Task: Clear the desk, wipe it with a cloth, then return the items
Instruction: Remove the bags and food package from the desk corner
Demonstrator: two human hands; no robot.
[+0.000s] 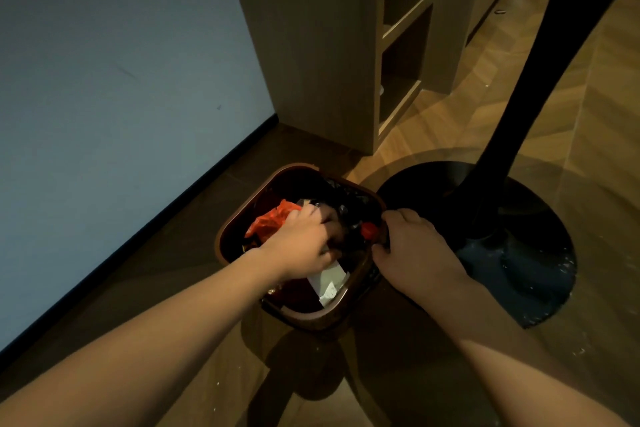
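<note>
Brown bin [242, 218] holds rubbish; left hand [304, 246] reaches in, fingers curled among it, grasp unclear; right hand [412, 250] grips its rim.

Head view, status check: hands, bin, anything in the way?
Left hand down in brown plastic waste bin, fingers curled on rubbish. Right hand grips bin's right rim. Black round pedestal base close beside bin.

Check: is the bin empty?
No, the bin holds a red plastic bag, white paper and dark rubbish, and the left hand reaches in among them.
</note>
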